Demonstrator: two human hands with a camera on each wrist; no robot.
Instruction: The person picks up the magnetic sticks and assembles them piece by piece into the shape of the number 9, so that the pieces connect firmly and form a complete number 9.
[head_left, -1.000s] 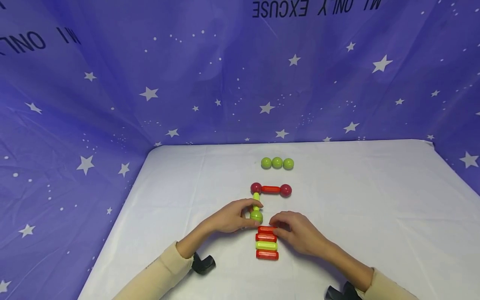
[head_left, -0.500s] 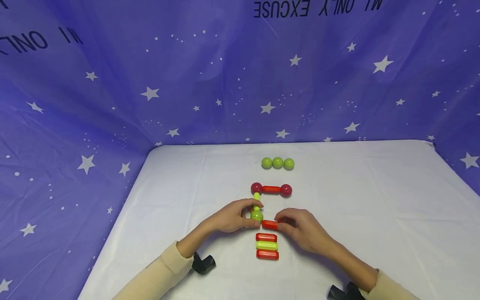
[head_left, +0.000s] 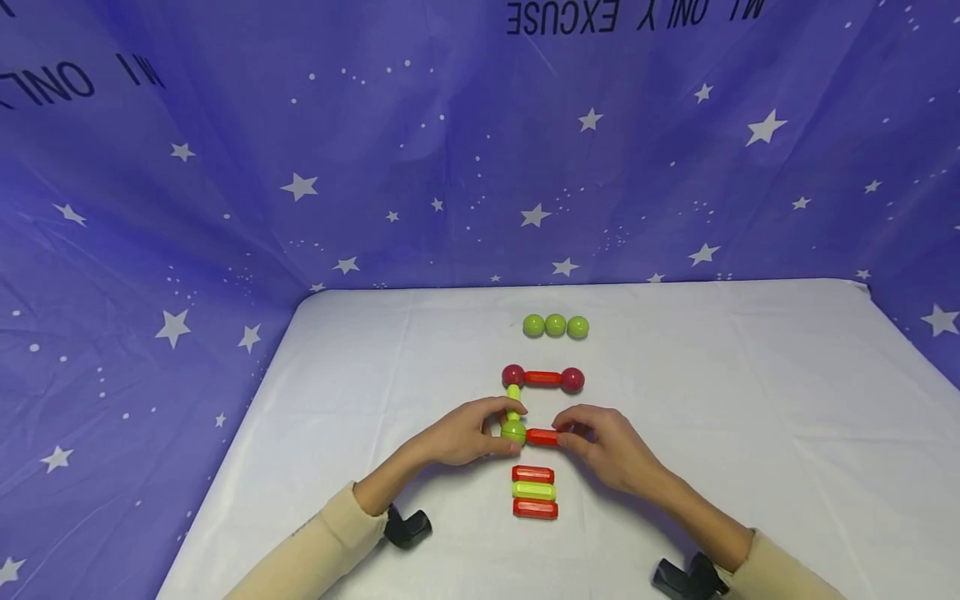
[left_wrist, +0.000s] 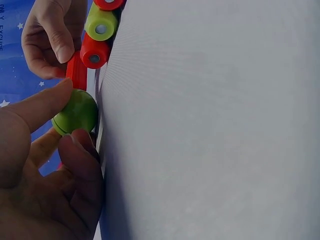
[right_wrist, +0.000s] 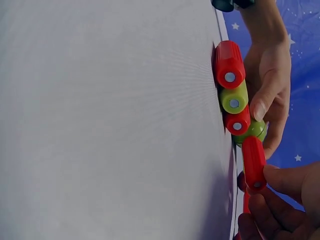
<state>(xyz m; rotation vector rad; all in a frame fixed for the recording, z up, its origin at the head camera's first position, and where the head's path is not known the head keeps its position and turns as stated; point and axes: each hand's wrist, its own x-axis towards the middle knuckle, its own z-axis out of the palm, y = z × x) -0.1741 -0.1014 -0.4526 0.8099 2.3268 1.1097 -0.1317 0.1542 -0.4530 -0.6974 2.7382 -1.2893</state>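
Observation:
My left hand holds a green ball between thumb and fingers; a yellow-green stick runs from it up to a dark red ball. Pinched by its right end in my right hand is a red stick, whose other end meets the green ball. The left wrist view shows the red stick against the green ball. In the right wrist view the free end of the red stick has a round metal tip.
A red stick joins the dark red ball to another one. Three green balls sit in a row farther back. Nearer the front lie two red sticks with a yellow-green stick between them, on the white cloth.
My right hand has taken the top red stick off the row and moved it up and slightly right, to the green ball. My left hand has stayed in place.

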